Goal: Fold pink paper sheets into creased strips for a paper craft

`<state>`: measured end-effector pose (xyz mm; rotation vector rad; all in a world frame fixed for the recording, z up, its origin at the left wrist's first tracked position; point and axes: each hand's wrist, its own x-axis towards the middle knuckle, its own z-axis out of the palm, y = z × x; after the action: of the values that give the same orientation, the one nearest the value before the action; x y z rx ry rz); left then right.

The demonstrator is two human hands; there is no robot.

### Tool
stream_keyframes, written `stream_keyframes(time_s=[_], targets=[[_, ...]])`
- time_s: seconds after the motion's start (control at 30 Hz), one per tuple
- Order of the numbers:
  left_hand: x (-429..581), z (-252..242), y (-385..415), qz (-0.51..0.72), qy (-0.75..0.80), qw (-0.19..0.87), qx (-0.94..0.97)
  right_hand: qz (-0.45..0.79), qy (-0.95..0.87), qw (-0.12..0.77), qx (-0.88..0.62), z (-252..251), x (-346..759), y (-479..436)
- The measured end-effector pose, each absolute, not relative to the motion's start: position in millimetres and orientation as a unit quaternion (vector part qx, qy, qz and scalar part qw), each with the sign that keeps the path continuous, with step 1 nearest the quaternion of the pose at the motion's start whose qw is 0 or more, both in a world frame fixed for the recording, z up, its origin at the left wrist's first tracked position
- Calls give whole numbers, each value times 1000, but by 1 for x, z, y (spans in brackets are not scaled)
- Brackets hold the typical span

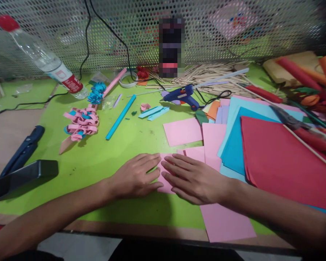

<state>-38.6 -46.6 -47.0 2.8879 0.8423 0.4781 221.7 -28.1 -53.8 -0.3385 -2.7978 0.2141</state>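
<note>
A small piece of pink paper (166,185) lies on the green table top, mostly covered by my two hands. My left hand (138,175) rests on its left side, fingers stretched out and pointing right. Laid flat across the rest of it is my right hand (192,177), its fingers extended towards the left. The fingertips of both hands nearly meet over the paper. Just beyond them is another pink paper piece (183,131). Under my right forearm runs a longer pink sheet (225,223).
Red sheets (285,159) and blue sheets are stacked at right, with pliers (301,127) on top. Behind lie a blue glue gun (179,97) and many thin sticks (206,74). A pink paper-loop craft (81,123), a water bottle (54,69) and a stapler (23,150) are at left.
</note>
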Motion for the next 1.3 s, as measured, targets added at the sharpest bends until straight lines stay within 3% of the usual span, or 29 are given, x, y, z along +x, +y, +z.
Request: stream_keyframes(time_s=[0.57,0.97,1.3], targets=[[-34,-35,-46,121,282,65,949,70,-981,145,-113,-44,249,-40],[-36,-44,-50,167,228,-27,959,87,-971,189,-118,-45,240,-38],[-23,-42,-50,146,271,42,950,36,-971,211,-111,-47,238,-41]])
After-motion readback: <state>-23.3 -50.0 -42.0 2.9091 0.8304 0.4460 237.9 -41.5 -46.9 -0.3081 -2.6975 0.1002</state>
